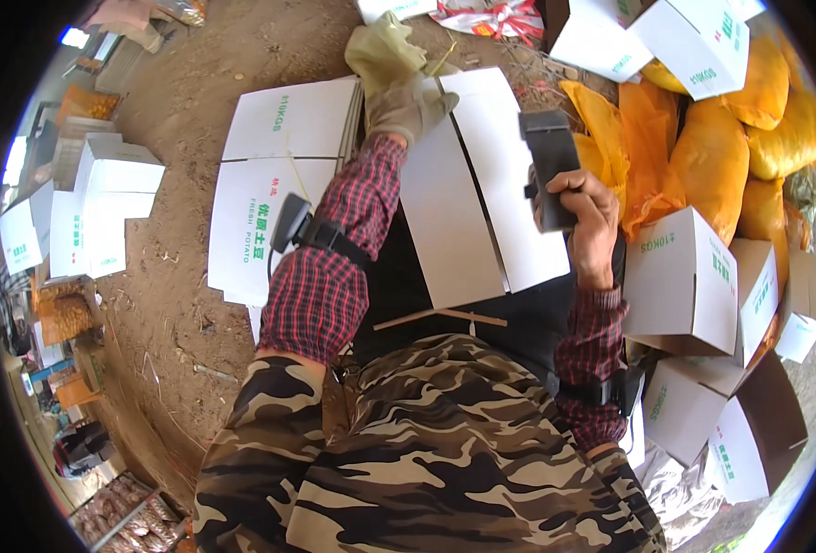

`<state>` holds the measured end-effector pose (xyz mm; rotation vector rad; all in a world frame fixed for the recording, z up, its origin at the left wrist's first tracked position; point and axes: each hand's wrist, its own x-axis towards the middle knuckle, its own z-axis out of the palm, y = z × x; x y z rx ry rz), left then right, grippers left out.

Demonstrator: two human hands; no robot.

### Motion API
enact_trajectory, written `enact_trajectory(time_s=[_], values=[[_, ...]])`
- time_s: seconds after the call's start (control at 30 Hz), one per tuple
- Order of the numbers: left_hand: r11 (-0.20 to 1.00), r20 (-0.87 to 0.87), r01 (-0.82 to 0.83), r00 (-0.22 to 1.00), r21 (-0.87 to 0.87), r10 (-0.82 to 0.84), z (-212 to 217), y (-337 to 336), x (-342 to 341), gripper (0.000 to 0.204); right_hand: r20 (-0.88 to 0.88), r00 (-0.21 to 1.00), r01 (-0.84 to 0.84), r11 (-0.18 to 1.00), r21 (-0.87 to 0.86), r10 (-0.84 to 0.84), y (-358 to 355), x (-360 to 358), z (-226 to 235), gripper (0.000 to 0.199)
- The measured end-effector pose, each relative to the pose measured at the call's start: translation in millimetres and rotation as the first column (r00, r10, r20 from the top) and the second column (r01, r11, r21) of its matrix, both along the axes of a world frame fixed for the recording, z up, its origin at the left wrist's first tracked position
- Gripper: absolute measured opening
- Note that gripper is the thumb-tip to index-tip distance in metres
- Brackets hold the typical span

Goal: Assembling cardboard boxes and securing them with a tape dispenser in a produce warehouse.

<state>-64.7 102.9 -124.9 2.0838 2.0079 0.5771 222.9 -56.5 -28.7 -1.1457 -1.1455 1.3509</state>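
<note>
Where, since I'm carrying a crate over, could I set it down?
Mostly bare dirt floor runs between the left flattened carton stack and the white boxes at far left. Crowded: the right side, with cartons and orange sacks.

a carton lies before the person's lap, left hand at its far left corner, a tool in the right hand at its right edge. left of it, stacked cartons; toward the ground's right edge, sacks, boxes nearer.
</note>
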Motion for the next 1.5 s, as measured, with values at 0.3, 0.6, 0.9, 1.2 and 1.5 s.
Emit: enact_trajectory(time_s=[0.3, 0.6, 0.9, 1.2, 1.5], values=[[0.955, 0.051, -0.017, 0.999, 0.295, 0.002, -10.3, -14.7, -18.8, 0.072, -0.131, 0.988, -0.073, 0.997, 0.04, 0.077, -28.3, -40.5, -84.7, 0.022], [0.803, 0.388, 0.595, 0.751, -0.047, -0.534, 56.9, -78.5, 13.4, 0.048, -0.181, 0.962, -0.198, 0.978, 0.058, 0.205, -47.7, -23.5, -80.2, 0.019], [0.665, 0.93, 0.653, 0.297, -0.362, 0.216, 21.6, -66.9, 13.5, 0.026, 0.018, 0.965, -0.261, 0.964, 0.057, 0.26, -33.2, -24.9, -68.3, 0.019], [0.824, 0.119, 0.35, 0.889, 0.446, -0.442, 13.5, 60.1, 4.6, 0.028, -0.02, 0.993, -0.117, 0.984, -0.135, 0.115, -2.8, -37.4, -18.9, 0.026], [0.97, -0.224, 0.085, 0.965, -0.228, -0.137, -156.7, 190.8, -89.3, 0.037, -0.012, 0.979, -0.201, 0.97, -0.135, 0.201, 2.5, -63.7, -18.0, 0.022]])
